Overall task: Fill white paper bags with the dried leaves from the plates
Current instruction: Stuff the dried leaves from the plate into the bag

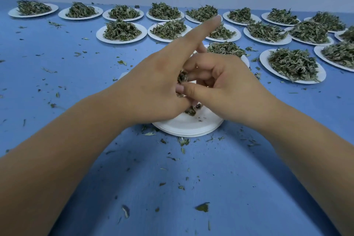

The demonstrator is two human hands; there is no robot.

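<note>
My two hands meet over a stack of white plates in the middle of the blue table. My left hand has its index finger stretched forward and its other fingers curled round a clump of dried leaves. My right hand is curled against it, thumb and fingers pinching the same clump. A few crumbs of leaf lie on the top plate under the hands. A small white patch shows between the fingers; whether it is a paper bag I cannot tell.
Several white plates heaped with dried leaves stand in rows behind the hands, for example one plate at the left and another plate at the right. Loose leaf bits litter the blue tabletop. A pale wall rises behind.
</note>
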